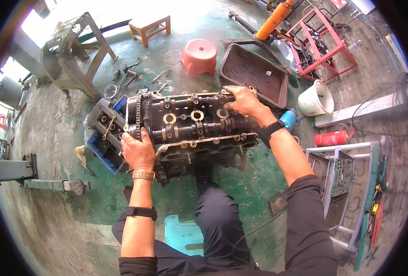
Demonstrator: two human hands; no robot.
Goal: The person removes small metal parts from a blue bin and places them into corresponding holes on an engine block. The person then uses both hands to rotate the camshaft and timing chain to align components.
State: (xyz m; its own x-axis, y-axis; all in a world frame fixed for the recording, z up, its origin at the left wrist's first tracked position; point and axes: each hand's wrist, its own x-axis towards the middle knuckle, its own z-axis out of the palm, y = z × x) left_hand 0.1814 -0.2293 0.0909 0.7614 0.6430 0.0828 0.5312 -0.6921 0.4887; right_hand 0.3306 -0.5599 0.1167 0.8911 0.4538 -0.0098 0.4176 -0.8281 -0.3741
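Cylinder head (192, 126) on green floor, both hands on it.
Left hand (138, 149) grips timing chain (138, 115) end; right hand (243, 101) fingers curled over far camshaft end.

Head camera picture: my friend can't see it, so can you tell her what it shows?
A person seated over a greasy engine head on a green floor holds it with both hands: the left hand at the chain end, the right hand on the far top edge. Around it lie a pink stool, a brown tray, a white bucket and a red canister.
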